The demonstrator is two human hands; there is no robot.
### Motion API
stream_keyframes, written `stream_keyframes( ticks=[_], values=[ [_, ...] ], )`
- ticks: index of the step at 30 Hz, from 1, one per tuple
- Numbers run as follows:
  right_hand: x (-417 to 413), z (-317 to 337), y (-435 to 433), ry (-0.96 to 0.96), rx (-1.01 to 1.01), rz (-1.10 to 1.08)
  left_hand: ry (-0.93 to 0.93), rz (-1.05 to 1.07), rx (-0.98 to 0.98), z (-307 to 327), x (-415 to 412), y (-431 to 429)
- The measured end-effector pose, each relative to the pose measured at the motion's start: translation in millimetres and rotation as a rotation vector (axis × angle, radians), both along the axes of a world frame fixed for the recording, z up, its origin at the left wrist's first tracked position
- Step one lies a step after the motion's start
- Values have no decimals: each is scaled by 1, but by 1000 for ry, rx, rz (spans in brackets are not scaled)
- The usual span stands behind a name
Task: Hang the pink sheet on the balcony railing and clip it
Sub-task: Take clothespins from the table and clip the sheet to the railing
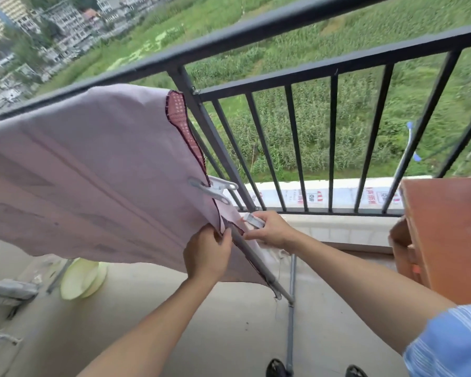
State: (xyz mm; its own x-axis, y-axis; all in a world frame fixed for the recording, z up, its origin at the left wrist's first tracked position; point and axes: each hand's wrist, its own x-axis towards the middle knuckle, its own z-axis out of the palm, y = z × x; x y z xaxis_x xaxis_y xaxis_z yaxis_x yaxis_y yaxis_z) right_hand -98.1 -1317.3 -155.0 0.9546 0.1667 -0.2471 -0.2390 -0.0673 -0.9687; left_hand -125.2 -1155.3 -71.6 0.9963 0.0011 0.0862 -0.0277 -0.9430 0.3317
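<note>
1. A pale green bowl (76, 280) sits on the floor at the left, under the sheet.
2. The pink sheet (79, 164) is up on the black railing (256, 32). Its top edge runs just under the top bar. The rest spreads down toward the person. Its right edge has a dark red trim with dots.
3. A grey clip (210, 190) is pinned on that right edge, above both hands.
4. The left hand (207, 254) has its fingers curled and grips the low right edge of the sheet.
5. A grey pole (256, 263) slants down just beside that hand, under the sheet's edge.
6. The right hand (273, 231) is close by and pinches a small white clip (254, 221). This clip is right by the sheet's edge, but I cannot tell if it touches.
7. A brown table (446, 235) stands at the far right.
8. A blue striped sleeve (452, 344) covers the right arm near the bottom corner.
</note>
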Motion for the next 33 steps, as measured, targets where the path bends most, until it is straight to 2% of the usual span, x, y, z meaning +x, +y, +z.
stream_keyframes(
  ticks=[6, 11, 13, 15, 18, 21, 24, 27, 30, 33],
  values=[
    [17, 6, 9, -67, -353, 36, 24, -44, -15, 3, -5, 21],
    [12, 22, -46, -265, -650, -237, 31, -96, -49, 3, -19, 15],
    [1, 22, -63, -342, -695, -284, 31, -117, -65, 0, -23, 9],
    [-18, 13, -60, -363, -704, -218, 56, -128, -69, -4, -26, 3],
    [-43, -8, -35, -284, -592, -84, 109, -179, -70, -13, -25, -3],
    [-44, -27, -26, -192, -556, -61, 119, -316, -45, -9, -25, -11],
    [-49, -49, -41, -24, -669, -31, 16, -465, 89, 1, -16, -9],
    [-64, -74, -52, 120, -706, -25, -245, -779, 388, 10, 0, 2],
    [-77, -87, -51, 193, -691, -54, -430, -1093, 702, 22, 4, 1],
    [-88, -90, -45, 205, -706, -72, -495, -1209, 943, 23, 10, -10]
  ],
)
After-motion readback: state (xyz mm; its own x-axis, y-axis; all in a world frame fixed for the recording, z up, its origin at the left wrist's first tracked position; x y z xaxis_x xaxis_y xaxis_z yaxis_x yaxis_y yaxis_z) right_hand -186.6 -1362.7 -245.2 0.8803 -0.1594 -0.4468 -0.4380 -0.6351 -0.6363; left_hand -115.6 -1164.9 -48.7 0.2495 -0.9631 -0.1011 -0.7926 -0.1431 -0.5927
